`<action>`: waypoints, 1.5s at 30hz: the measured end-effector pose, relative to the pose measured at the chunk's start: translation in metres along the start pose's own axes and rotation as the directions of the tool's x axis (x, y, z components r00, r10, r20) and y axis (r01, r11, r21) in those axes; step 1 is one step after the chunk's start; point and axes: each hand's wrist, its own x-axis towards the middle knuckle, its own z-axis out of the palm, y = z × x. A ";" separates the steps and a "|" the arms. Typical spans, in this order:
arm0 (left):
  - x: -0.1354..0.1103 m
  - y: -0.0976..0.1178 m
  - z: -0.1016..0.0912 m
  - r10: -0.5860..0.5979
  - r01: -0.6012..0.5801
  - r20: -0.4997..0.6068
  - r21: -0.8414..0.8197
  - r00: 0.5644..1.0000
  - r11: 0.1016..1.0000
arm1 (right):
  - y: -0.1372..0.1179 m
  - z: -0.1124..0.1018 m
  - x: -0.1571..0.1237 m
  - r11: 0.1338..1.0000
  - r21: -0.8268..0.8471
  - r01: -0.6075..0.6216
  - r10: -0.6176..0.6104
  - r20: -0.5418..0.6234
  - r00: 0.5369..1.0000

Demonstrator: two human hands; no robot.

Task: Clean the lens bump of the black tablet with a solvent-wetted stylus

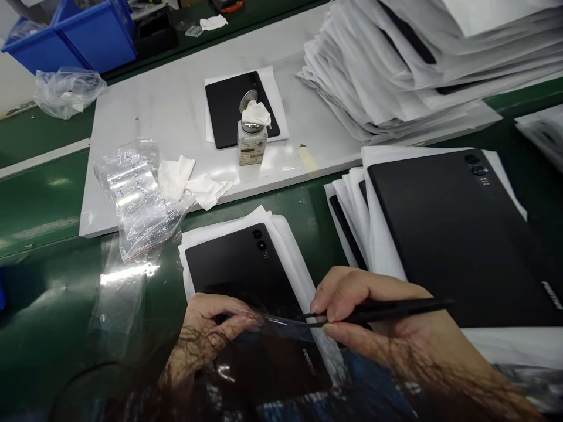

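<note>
My right hand (387,322) grips a pair of black tweezers (409,307), their tips pointing left. Those tips meet a thin clear film (281,321), whose other end is pinched between the thumb and forefinger of my left hand (211,328). Under both hands lies a black tablet (233,264), back side up, with two camera lenses at its top corner. White foam sheets (288,234) are layered beneath that tablet. Dark strands of hair blur the lower edge of the picture and partly cover both wrists.
Right of my hands, a larger-looking black tablet (457,234) tops a wrapped stack. Behind stand a metal-lidded bottle (252,143) with white tissue, another black tablet (224,108), crumpled plastic bags (141,199), a tall pile of foam-wrapped pieces (369,76) and blue bins (92,35).
</note>
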 end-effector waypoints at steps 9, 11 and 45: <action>-0.001 -0.001 0.000 0.008 -0.007 -0.022 0.002 1.000 1.000 | -0.024 0.007 0.012 0.996 -0.014 -0.093 0.093 0.028 0.995; -0.002 -0.002 0.001 0.013 -0.014 -0.017 -0.009 1.000 1.000 | -0.021 0.008 0.012 0.994 0.018 -0.110 0.109 0.026 0.994; 0.011 -0.004 0.010 0.290 -0.244 -0.144 0.275 0.946 0.930 | 0.077 0.063 0.087 0.871 0.473 0.133 0.160 -0.528 0.834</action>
